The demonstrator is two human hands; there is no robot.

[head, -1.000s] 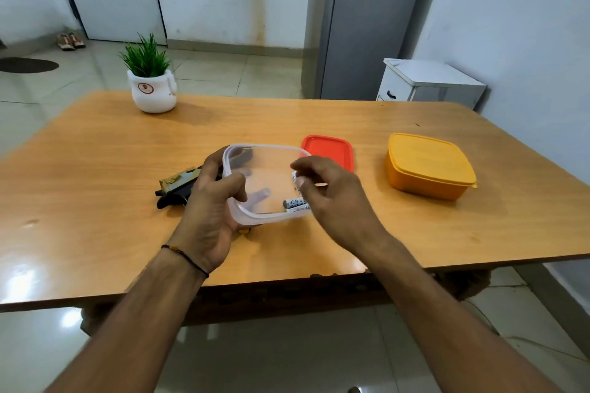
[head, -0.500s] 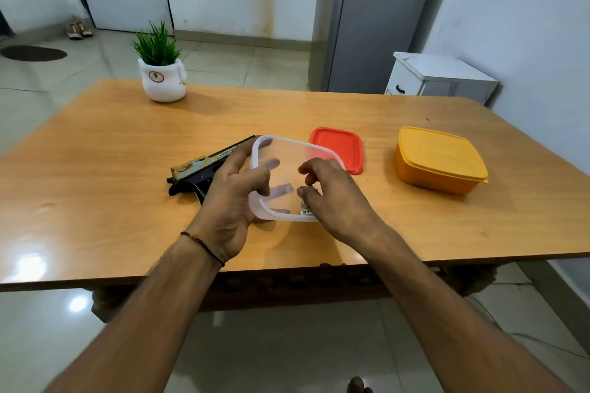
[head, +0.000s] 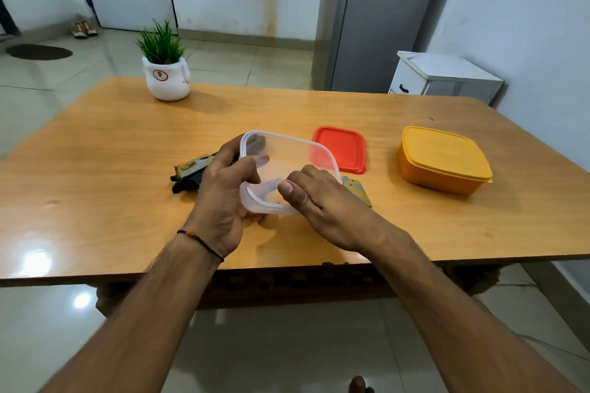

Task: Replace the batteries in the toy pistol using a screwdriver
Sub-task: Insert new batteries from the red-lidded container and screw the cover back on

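Note:
A clear plastic container (head: pixel 287 153) is tilted toward me above the wooden table (head: pixel 95 169). My left hand (head: pixel 223 198) grips its left rim, with fingers showing through the wall. At the near right rim my right hand (head: pixel 319 201) has its fingers curled down and its thumb by the edge; the batteries seen earlier in the container no longer show and seem to be inside this hand. The black and gold toy pistol (head: pixel 190 171) lies behind my left hand, partly hidden. A flat gold-green piece (head: pixel 357 190) lies just right of my right hand.
A red lid (head: pixel 340 148) lies flat behind the container. A closed yellow box (head: pixel 443 159) stands at the right. A white pot with a green plant (head: pixel 166 80) stands at the far left. The table's front edge runs close below my wrists.
My right hand went into the container onto the batteries and has drawn back to the near rim with fingers curled. The container is tilted more toward me. The camera moved slightly.

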